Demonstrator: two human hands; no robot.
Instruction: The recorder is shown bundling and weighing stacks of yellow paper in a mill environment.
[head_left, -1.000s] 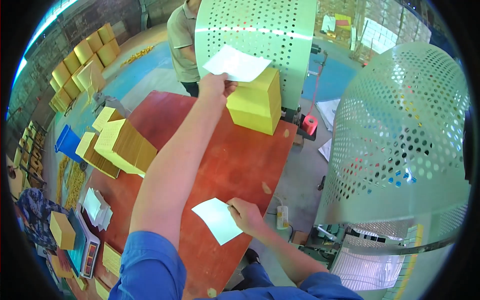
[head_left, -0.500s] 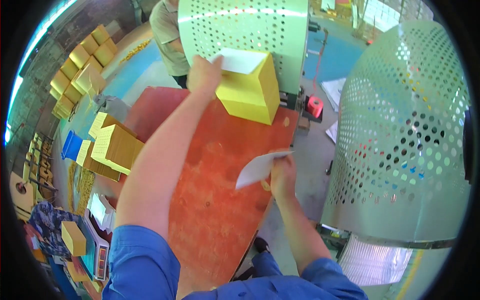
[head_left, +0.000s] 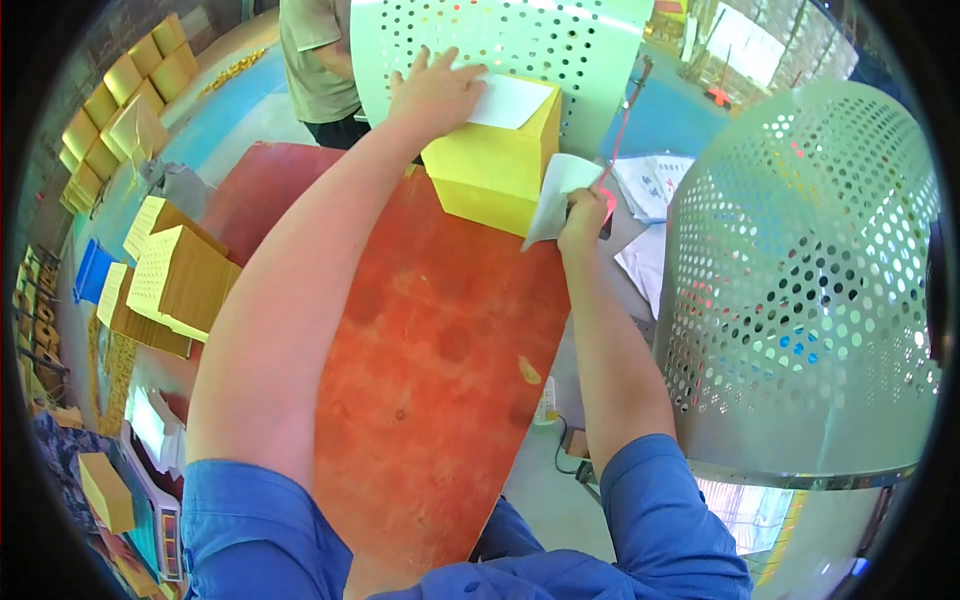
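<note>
A tall stack of yellow paper [head_left: 490,178] stands at the far end of the red table [head_left: 430,370], with a white sheet [head_left: 518,103] flat on its top. My left hand [head_left: 438,95] reaches over the stack's left top edge, its fingers spread, overlapping the left end of that sheet. Whether its palm presses on the paper is hard to see. In my right hand [head_left: 582,222] is another white sheet [head_left: 558,190], pinched at its lower right and bent upright beside the stack's right side.
Behind the stack rises a large perforated metal drum [head_left: 480,40]; another perforated cover [head_left: 800,280] stands at right. Yellow paper stacks [head_left: 185,275] lie on the table's left. A co-worker [head_left: 325,60] stands beyond the far left corner. A scale [head_left: 155,500] is at lower left.
My right hand has carried its white sheet forward, from over the table's right edge to the stack's right side. My left hand's fingers have spread and moved a little up and right.
</note>
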